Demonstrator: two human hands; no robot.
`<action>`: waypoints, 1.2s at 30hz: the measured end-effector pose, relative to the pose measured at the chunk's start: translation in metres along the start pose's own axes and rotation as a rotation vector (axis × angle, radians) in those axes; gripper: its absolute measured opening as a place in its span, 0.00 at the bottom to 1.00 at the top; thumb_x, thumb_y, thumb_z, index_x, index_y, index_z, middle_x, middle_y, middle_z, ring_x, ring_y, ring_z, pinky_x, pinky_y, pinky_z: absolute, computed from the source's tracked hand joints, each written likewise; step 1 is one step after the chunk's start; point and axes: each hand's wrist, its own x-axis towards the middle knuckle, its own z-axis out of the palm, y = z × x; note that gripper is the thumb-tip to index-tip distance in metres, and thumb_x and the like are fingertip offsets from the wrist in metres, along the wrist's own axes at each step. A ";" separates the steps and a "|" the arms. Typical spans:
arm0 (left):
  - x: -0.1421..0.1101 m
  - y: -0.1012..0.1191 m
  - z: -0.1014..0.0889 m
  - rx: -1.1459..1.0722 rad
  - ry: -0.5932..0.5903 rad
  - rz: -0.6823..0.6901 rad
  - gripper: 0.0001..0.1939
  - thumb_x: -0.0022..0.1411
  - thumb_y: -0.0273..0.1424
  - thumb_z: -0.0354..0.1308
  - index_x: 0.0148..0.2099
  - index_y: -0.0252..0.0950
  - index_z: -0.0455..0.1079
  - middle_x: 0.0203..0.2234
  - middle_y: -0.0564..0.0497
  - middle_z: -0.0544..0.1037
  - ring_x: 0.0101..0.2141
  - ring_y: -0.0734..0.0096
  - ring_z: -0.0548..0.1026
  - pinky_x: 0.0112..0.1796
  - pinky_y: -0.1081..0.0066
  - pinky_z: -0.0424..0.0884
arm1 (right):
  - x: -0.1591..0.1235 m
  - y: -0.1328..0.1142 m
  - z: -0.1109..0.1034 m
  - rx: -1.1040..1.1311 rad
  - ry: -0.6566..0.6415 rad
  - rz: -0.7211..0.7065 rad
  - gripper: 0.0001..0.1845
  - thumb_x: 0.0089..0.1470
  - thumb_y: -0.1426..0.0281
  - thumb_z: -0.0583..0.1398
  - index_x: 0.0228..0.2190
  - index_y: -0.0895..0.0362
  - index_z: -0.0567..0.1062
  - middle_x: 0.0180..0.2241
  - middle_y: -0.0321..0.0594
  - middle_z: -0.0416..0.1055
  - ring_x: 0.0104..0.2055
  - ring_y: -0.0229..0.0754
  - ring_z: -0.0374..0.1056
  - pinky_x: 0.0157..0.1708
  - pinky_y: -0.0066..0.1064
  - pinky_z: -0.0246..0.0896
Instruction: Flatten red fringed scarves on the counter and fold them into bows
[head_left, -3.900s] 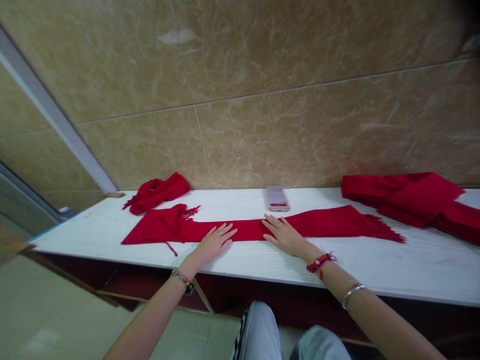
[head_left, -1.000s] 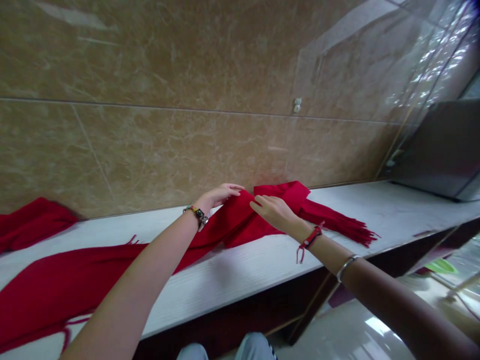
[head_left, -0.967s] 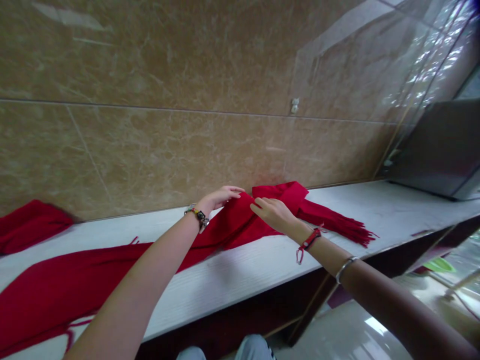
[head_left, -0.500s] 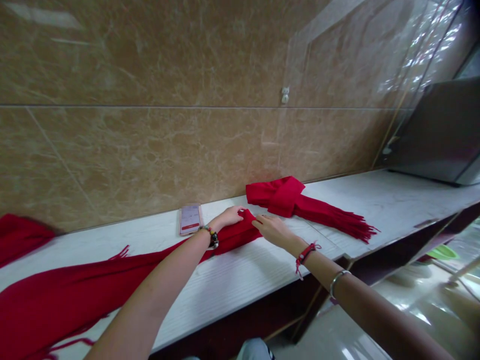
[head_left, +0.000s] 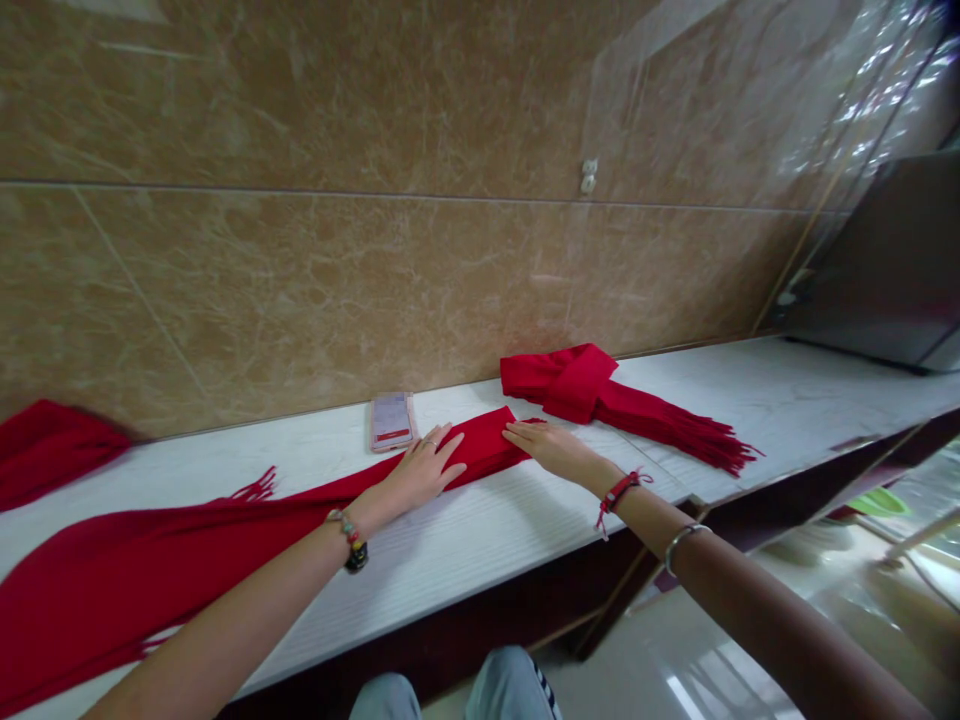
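A long red fringed scarf (head_left: 150,560) lies along the white shelf (head_left: 465,545), its right end folded back at the middle. My left hand (head_left: 420,475) lies flat and open on that folded end. My right hand (head_left: 551,450) rests with fingers stretched out, its fingertips touching the fold's right edge. A second red scarf (head_left: 600,395), folded with its fringe pointing right, lies just beyond my right hand near the wall.
A pink phone (head_left: 391,420) lies against the marble wall behind my left hand. Another red scarf (head_left: 52,450) is bunched at the far left. A dark box (head_left: 885,270) stands at the shelf's right end. My knees (head_left: 457,695) show below the shelf edge.
Both hands brought the scarf's end down from the air onto the shelf and flattened out on it. The view swung right from the first frame.
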 end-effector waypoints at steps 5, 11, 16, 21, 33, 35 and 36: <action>-0.046 -0.015 0.002 -0.038 -0.076 0.008 0.31 0.62 0.48 0.36 0.63 0.41 0.40 0.62 0.43 0.40 0.60 0.61 0.42 0.55 0.61 0.48 | 0.010 -0.006 -0.010 0.022 -0.048 0.029 0.24 0.48 0.85 0.48 0.47 0.63 0.66 0.49 0.48 0.65 0.50 0.43 0.61 0.49 0.33 0.56; -0.044 -0.007 0.005 -0.037 -0.008 -0.031 0.30 0.63 0.47 0.33 0.63 0.39 0.43 0.62 0.45 0.43 0.60 0.61 0.41 0.55 0.58 0.46 | 0.068 -0.030 -0.036 0.016 0.076 0.333 0.16 0.54 0.77 0.48 0.43 0.65 0.69 0.46 0.51 0.67 0.48 0.45 0.62 0.50 0.35 0.52; -0.028 0.007 0.009 -0.011 0.090 -0.040 0.33 0.62 0.46 0.36 0.63 0.32 0.43 0.61 0.43 0.45 0.60 0.62 0.43 0.56 0.61 0.46 | 0.079 -0.044 -0.007 0.068 -0.033 0.418 0.25 0.58 0.63 0.47 0.53 0.63 0.59 0.55 0.51 0.57 0.57 0.51 0.50 0.52 0.47 0.48; -0.025 0.012 0.019 0.062 0.117 -0.026 0.30 0.61 0.39 0.44 0.62 0.30 0.44 0.61 0.40 0.47 0.60 0.61 0.45 0.55 0.60 0.50 | 0.065 -0.036 0.025 0.110 -0.073 0.411 0.24 0.59 0.63 0.44 0.53 0.60 0.60 0.55 0.52 0.57 0.57 0.51 0.51 0.50 0.48 0.51; -0.026 -0.009 0.009 0.316 0.106 0.282 0.25 0.60 0.19 0.38 0.60 0.35 0.51 0.58 0.44 0.56 0.58 0.67 0.51 0.56 0.60 0.46 | 0.062 -0.033 0.032 0.064 -0.063 0.345 0.19 0.59 0.65 0.46 0.49 0.56 0.64 0.55 0.51 0.58 0.57 0.50 0.53 0.47 0.50 0.55; -0.031 -0.007 0.009 0.311 0.091 0.270 0.25 0.60 0.18 0.37 0.60 0.33 0.51 0.58 0.43 0.56 0.58 0.67 0.51 0.56 0.61 0.48 | 0.063 -0.033 0.033 0.072 -0.055 0.361 0.19 0.59 0.64 0.46 0.49 0.56 0.64 0.54 0.50 0.58 0.57 0.49 0.52 0.48 0.50 0.55; -0.034 -0.006 0.008 0.298 0.082 0.248 0.24 0.61 0.20 0.38 0.60 0.32 0.50 0.58 0.42 0.55 0.58 0.66 0.51 0.56 0.62 0.49 | 0.064 -0.033 0.033 0.080 -0.057 0.383 0.20 0.59 0.63 0.46 0.50 0.56 0.63 0.55 0.50 0.58 0.57 0.50 0.52 0.48 0.50 0.54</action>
